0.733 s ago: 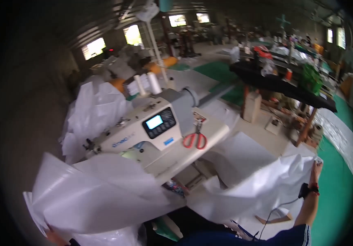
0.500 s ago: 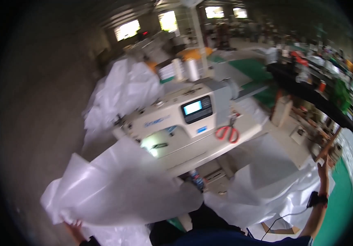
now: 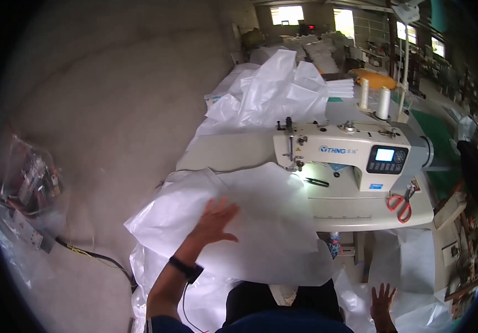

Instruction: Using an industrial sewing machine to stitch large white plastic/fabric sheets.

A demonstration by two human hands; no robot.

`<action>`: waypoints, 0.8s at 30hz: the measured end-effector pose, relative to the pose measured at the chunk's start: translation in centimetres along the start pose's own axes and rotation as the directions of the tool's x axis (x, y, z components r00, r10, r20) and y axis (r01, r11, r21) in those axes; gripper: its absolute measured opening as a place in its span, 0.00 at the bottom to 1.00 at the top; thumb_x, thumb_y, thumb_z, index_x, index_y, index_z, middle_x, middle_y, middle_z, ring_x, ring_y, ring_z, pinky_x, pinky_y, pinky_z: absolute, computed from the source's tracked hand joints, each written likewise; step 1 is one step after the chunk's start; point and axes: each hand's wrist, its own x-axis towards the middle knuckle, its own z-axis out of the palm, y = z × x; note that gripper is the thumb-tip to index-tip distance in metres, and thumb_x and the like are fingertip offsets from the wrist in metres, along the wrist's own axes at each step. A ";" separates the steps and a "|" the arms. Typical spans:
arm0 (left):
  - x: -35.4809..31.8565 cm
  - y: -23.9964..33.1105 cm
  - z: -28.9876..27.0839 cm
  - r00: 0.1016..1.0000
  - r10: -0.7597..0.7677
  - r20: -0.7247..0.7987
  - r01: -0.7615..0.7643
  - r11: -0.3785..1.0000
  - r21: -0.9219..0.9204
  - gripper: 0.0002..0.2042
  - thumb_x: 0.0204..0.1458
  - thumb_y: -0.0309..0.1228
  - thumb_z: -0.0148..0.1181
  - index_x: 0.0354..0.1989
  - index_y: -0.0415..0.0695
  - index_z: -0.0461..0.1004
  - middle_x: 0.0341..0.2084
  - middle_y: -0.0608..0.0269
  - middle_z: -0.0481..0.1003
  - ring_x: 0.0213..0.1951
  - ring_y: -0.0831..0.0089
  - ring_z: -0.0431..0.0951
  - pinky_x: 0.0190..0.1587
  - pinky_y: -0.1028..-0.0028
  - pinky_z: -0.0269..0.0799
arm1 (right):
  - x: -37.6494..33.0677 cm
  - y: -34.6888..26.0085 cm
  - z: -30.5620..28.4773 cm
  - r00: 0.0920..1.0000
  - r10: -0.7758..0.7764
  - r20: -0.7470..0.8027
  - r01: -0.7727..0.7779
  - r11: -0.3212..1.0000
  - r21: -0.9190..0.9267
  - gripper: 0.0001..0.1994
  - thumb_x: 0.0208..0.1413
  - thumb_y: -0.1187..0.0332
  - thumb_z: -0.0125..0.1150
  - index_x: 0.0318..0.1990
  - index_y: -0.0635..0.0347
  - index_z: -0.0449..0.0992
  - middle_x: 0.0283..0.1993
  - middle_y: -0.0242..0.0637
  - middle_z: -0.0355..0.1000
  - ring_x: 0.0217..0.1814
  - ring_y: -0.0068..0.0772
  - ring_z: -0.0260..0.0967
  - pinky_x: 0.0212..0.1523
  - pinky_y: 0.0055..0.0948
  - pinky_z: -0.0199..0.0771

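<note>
My left hand (image 3: 211, 225) is spread flat with the fingers apart, over the large white glossy plastic-like sheet (image 3: 269, 238); it grasps nothing, and I cannot tell how firmly it presses. This sheet lies before me, over the left front part of the pale bench (image 3: 355, 215) and down toward my lap, its upper edge near the needle side of the white and grey sewing machine (image 3: 336, 150). My right hand (image 3: 382, 304) is lower at right, fingers also spread and released, near the crumpled white sheet material (image 3: 425, 311); whether it touches this, I cannot tell. The red-handled scissors (image 3: 400, 209) lie on the bench's right part.
</note>
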 end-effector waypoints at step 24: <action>-16.2 -4.1 -24.0 0.068 0.000 -0.998 0.600 0.799 0.041 0.21 0.54 0.16 0.44 0.59 0.29 0.67 0.57 0.50 0.71 0.53 0.64 0.74 0.57 0.71 0.65 | 8.9 -0.7 -3.6 0.844 0.320 0.430 -0.350 0.937 -0.010 0.23 0.52 0.57 0.61 0.56 0.51 0.71 0.59 0.44 0.64 0.65 0.50 0.56 0.62 0.72 0.45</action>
